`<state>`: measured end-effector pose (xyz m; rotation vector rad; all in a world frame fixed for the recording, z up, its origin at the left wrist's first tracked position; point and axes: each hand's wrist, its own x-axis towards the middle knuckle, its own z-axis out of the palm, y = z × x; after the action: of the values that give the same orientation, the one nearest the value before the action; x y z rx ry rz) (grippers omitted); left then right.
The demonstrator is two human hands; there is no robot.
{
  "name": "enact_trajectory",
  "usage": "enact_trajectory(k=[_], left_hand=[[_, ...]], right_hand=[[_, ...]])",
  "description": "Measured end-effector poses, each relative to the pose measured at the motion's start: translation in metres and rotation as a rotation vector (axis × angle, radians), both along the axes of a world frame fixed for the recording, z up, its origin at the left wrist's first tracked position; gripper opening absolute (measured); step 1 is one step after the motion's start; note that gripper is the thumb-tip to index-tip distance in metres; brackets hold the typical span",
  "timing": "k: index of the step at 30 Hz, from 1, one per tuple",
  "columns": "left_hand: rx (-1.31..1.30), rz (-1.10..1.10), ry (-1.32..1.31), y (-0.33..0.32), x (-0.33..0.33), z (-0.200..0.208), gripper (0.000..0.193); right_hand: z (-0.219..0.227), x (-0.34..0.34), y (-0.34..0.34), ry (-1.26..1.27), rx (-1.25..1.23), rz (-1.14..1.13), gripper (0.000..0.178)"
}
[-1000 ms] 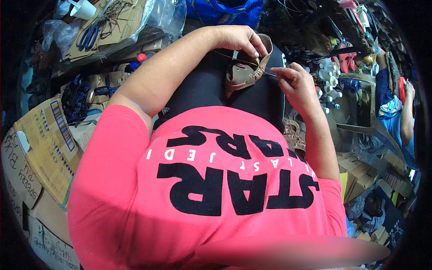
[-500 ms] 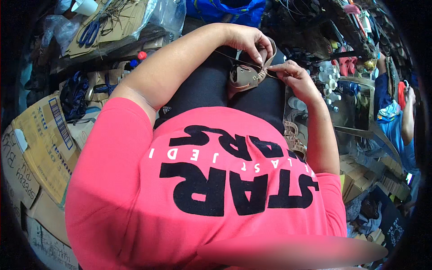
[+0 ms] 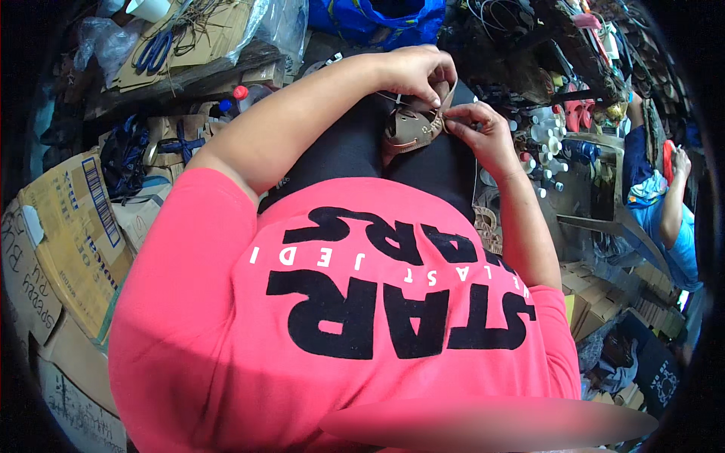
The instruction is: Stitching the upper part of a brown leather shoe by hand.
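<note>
A brown leather shoe, with small holes and lacing along its upper, rests on my dark-trousered lap. My left hand is closed at its far end, the thumb pressing down near the lacing and the fingers curled behind the upper. From the other side my right hand comes in with thumb and forefinger pinched at the lace, right against the shoe. The fingertips hide part of the lace. A pale thin cord shows beside my left hand.
More brown shoes lie beside my right thigh. Several small bottles stand to the right. Cardboard sheets with scissors are at the far left, a blue bag straight ahead. A co-worker's arm shows at the far right.
My right hand has come in slightly closer to the shoe, its fingertips now at the lacing. My left hand keeps its hold, and the view has shifted a little.
</note>
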<state>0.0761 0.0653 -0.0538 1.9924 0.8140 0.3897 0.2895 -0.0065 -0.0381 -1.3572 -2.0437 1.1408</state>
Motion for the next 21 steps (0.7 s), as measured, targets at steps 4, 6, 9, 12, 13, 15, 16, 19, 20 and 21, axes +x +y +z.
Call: enact_trajectory(k=[4, 6, 9, 12, 13, 15, 16, 19, 20, 21], left_hand=[[0.412, 0.277, 0.008, -0.022, -0.030, -0.001, 0.035], [0.483, 0.285, -0.018, -0.043, -0.044, 0.009, 0.036], [0.256, 0.355, 0.059, -0.072, -0.054, 0.022, 0.029], [0.663, 0.380, 0.266, -0.086, -0.057, 0.018, 0.008], [0.662, 0.378, 0.267, -0.087, -0.056, 0.017, 0.008], [0.807, 0.450, 0.395, -0.087, -0.050, 0.015, 0.007], [0.807, 0.449, 0.396, -0.084, -0.046, 0.015, 0.007], [0.765, 0.444, 0.238, -0.067, -0.035, 0.010, 0.008], [0.631, 0.415, 0.079, -0.062, -0.032, 0.006, 0.010], [0.495, 0.384, -0.078, -0.057, -0.031, 0.001, 0.012]], right_hand=[[0.001, -0.002, -0.008, -0.020, 0.135, -0.029, 0.017], [0.002, 0.000, -0.015, -0.069, 0.144, -0.028, 0.019], [0.006, -0.006, -0.031, -0.317, 0.343, -0.007, 0.025], [0.003, -0.011, -0.041, -0.437, 0.444, -0.031, 0.030], [0.002, -0.010, -0.039, -0.436, 0.443, -0.032, 0.030], [-0.001, -0.003, -0.031, -0.268, 0.287, -0.035, 0.031], [-0.002, -0.001, -0.026, -0.165, 0.200, -0.041, 0.033], [-0.011, 0.012, -0.011, 0.010, 0.060, -0.019, 0.037], [-0.003, 0.012, -0.007, -0.063, 0.041, -0.002, 0.039], [0.000, 0.011, -0.003, -0.063, 0.041, 0.001, 0.039]])
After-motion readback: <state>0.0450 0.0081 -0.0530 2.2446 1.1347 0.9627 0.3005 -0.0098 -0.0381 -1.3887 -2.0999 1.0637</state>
